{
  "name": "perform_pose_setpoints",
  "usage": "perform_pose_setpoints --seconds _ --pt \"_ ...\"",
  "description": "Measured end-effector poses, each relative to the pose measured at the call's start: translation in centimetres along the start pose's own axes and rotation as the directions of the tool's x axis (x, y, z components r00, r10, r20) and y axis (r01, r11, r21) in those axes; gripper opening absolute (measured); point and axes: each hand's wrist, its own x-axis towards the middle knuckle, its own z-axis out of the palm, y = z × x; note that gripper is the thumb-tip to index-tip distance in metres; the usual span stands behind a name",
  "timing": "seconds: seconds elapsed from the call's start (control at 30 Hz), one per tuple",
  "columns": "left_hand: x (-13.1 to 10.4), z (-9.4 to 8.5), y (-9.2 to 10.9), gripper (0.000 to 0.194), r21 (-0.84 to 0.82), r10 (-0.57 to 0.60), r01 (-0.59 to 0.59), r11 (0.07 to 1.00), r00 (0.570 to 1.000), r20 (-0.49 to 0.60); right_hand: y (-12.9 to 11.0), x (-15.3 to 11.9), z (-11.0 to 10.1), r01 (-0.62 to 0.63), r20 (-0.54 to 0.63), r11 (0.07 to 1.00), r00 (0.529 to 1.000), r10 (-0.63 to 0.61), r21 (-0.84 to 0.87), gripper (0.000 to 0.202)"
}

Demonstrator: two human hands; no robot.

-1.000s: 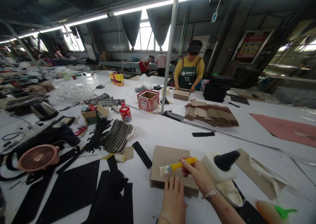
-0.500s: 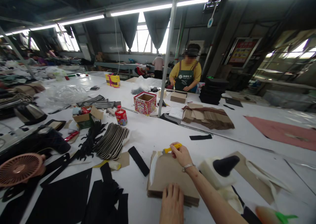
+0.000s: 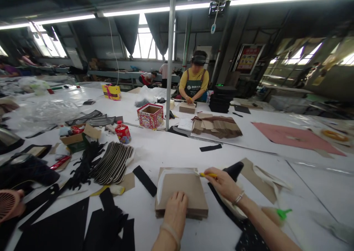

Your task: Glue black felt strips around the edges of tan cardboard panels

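Note:
My right hand (image 3: 221,181) grips a small brush with a yellow handle (image 3: 208,175), its tip at the top right corner of a stack of brown cardboard sheets (image 3: 190,192). A wet white strip of what looks like glue (image 3: 166,174) runs along the left and top edges of the uppermost sheet. Flat on the near part of the stack lies my left hand (image 3: 176,210), fingers stretched out, pressing on the sheet. A black strip (image 3: 144,180) lies left of the stack. Behind my right hand, a black object (image 3: 234,169) is partly hidden.
Several curved grey pieces (image 3: 113,163) stand in a row at left, near a red jar (image 3: 123,132). A metal pole (image 3: 170,59) rises beside a patterned red box (image 3: 151,115). Across the table, a person in a green apron (image 3: 194,85) works at another cardboard stack (image 3: 187,107).
My right hand has drawn the brush rightward along the top edge, leaving a longer white strip. My left hand still rests on the stack. The view has turned rightward.

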Motion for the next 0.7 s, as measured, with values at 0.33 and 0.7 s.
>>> perform_pose_setpoints --seconds 0.33,0.7 --pt "0.4 -2.2 -0.1 0.022 0.101 0.111 -0.119 0.988 0.991 0.079 -5.1 -8.4 -1.0 0.136 0.237 0.983 0.966 -0.104 -0.126 0.022" --pt "-1.1 -3.2 -0.8 0.02 0.177 0.313 -0.32 0.931 0.947 0.068 -1.6 -19.9 -5.4 -0.4 -0.381 0.876 0.791 0.478 0.269 0.047"
